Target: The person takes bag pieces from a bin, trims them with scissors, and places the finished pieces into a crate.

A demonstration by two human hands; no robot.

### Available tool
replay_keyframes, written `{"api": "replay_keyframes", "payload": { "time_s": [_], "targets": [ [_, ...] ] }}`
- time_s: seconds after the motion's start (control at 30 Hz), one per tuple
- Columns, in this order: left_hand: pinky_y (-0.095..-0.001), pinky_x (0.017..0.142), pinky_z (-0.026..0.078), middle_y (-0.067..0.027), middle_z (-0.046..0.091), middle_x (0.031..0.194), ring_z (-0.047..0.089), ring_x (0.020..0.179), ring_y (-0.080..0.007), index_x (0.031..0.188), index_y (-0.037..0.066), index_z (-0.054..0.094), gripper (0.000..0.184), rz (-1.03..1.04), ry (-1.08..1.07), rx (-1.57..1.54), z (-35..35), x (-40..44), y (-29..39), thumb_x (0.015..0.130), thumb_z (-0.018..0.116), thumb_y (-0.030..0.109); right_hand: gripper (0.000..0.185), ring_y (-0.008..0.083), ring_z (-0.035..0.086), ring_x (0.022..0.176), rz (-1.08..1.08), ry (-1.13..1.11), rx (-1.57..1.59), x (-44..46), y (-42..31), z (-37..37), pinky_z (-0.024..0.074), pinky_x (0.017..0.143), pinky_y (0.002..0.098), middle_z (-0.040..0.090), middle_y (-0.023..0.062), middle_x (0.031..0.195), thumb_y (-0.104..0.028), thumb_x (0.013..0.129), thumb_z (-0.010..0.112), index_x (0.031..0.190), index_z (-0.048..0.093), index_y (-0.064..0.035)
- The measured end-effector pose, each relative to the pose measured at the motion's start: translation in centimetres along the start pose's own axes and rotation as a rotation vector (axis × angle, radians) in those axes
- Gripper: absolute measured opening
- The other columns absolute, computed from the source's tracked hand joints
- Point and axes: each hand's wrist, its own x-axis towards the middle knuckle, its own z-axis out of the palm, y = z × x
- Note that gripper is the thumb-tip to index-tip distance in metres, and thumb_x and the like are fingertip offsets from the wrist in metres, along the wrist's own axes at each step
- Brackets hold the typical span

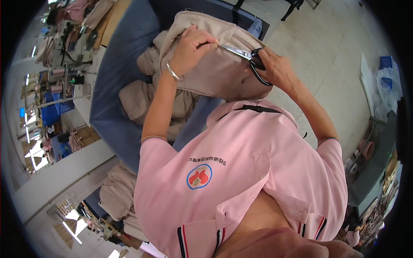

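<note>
A beige fabric bag [211, 73] lies spread in front of me at the top of the view, resting over the edge of a blue bin. My left hand [192, 48], with a metal bangle at the wrist, is closed in a pinch on the bag's fabric near a seam. Black-handled scissors [235, 50] are gripped in my right hand [275, 66], fingers through the loops. Their blades point left, and the tips reach my left fingertips. Whether a thread is held there is too small to tell.
More beige bags [140, 101] are piled in the blue bin [105, 94]. Another beige stack [118, 189] stands at lower left. Sewing machines and fabric line the left side. At right are clear plastic bags [387, 86] and a grey-green cabinet [372, 172] on the concrete floor [327, 64].
</note>
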Motion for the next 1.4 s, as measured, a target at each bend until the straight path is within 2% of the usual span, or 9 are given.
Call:
{"api": "replay_keyframes", "payload": {
  "time_s": [0.2, 0.3, 0.4, 0.5, 0.6, 0.7, 0.73, 0.87, 1.4],
  "targets": [
    [-0.0408, 0.111, 0.024, 0.0011, 0.066, 0.087, 0.058, 0.095, -0.0162, 0.089, 0.009, 0.068, 0.008, -0.014, -0.052, -0.007, -0.5, -0.3, 0.3, 0.084, 0.066, 0.016, 0.043, 0.0334, 0.063, 0.074, 0.078, -0.002, 0.052, -0.7, -0.5, 1.0, 0.0508, 0.062, 0.0414, 0.060, 0.0142, 0.087, -0.043, 0.080, 0.068, 0.090, 0.053, -0.0032],
    [-0.0378, 0.106, 0.034, -0.0010, 0.066, 0.094, 0.060, 0.088, -0.0129, 0.095, 0.010, 0.070, 0.010, 0.044, -0.125, 0.128, -1.8, -0.4, 1.0, 0.086, 0.066, 0.014, 0.044, 0.0349, 0.063, 0.074, 0.141, -0.040, 0.096, -1.4, -1.8, 1.1, 0.0508, 0.064, 0.0420, 0.061, 0.0152, 0.087, -0.044, 0.080, 0.068, 0.091, 0.055, -0.0037],
    [-0.0298, 0.094, 0.044, -0.0022, 0.067, 0.101, 0.059, 0.088, -0.0123, 0.096, 0.010, 0.071, 0.013, -0.215, -0.015, -0.199, -4.6, -0.2, 1.2, 0.088, 0.065, 0.017, 0.045, 0.0357, 0.063, 0.074, 0.123, -0.056, 0.173, -2.5, -2.9, 1.7, 0.0507, 0.064, 0.0428, 0.062, 0.0155, 0.087, -0.046, 0.079, 0.069, 0.092, 0.056, -0.0043],
    [-0.0256, 0.086, 0.046, -0.0053, 0.066, 0.109, 0.060, 0.093, -0.0129, 0.105, 0.007, 0.069, 0.022, 0.042, 0.231, 0.207, -7.5, 2.2, -2.2, 0.091, 0.063, 0.023, 0.049, 0.0360, 0.063, 0.073, 0.073, -0.061, 0.229, -3.2, -3.9, 1.6, 0.0505, 0.064, 0.0436, 0.062, 0.0155, 0.085, -0.050, 0.078, 0.069, 0.091, 0.056, -0.0040],
    [-0.0280, 0.089, 0.047, -0.0067, 0.066, 0.107, 0.060, 0.094, -0.0127, 0.114, 0.002, 0.064, 0.034, -0.526, 0.036, -0.721, -6.5, 2.5, -5.4, 0.089, 0.067, 0.024, 0.052, 0.0365, 0.062, 0.074, 0.068, -0.068, 0.227, -3.7, -4.6, 1.9, 0.0499, 0.063, 0.0439, 0.061, 0.0159, 0.083, -0.051, 0.077, 0.069, 0.089, 0.055, -0.0027],
    [-0.0260, 0.088, 0.048, -0.0066, 0.064, 0.108, 0.060, 0.097, -0.0118, 0.121, 0.000, 0.058, 0.040, -0.395, -0.110, -1.056, -5.7, 0.3, -5.8, 0.091, 0.065, 0.026, 0.051, 0.0372, 0.062, 0.074, 0.177, -0.013, 0.280, -4.6, -4.4, 2.9, 0.0493, 0.063, 0.0442, 0.060, 0.0158, 0.082, -0.051, 0.078, 0.069, 0.086, 0.055, -0.0030],
    [-0.0224, 0.082, 0.050, -0.0048, 0.065, 0.102, 0.060, 0.091, -0.0086, 0.116, 0.000, 0.061, 0.034, -0.321, -0.060, -1.001, -5.4, -0.2, -5.5, 0.090, 0.067, 0.021, 0.050, 0.0377, 0.060, 0.073, 0.206, 0.012, 0.295, -4.9, -4.2, 3.3, 0.0480, 0.062, 0.0444, 0.059, 0.0159, 0.080, -0.049, 0.077, 0.070, 0.084, 0.054, -0.0033],
    [-0.0205, 0.073, 0.051, 0.0004, 0.066, 0.088, 0.060, 0.076, -0.0060, 0.102, 0.001, 0.066, 0.019, -0.581, 0.105, -0.912, -4.1, -1.9, -5.8, 0.087, 0.068, 0.014, 0.048, 0.0382, 0.060, 0.073, 0.267, 0.009, 0.312, -5.8, -3.6, 3.5, 0.0475, 0.063, 0.0448, 0.059, 0.0156, 0.080, -0.049, 0.077, 0.071, 0.082, 0.054, -0.0042],
    [-0.0182, 0.072, 0.049, 0.0022, 0.066, 0.088, 0.059, 0.079, -0.0042, 0.100, 0.003, 0.068, 0.016, -0.523, 0.172, -0.947, -3.4, -3.7, -4.1, 0.088, 0.068, 0.013, 0.056, 0.0338, 0.061, 0.080, -0.017, -0.172, 0.170, -5.2, -3.1, -0.4, 0.0484, 0.064, 0.0428, 0.056, 0.0148, 0.087, -0.054, 0.077, 0.068, 0.089, 0.051, -0.0018]
  ]
}}
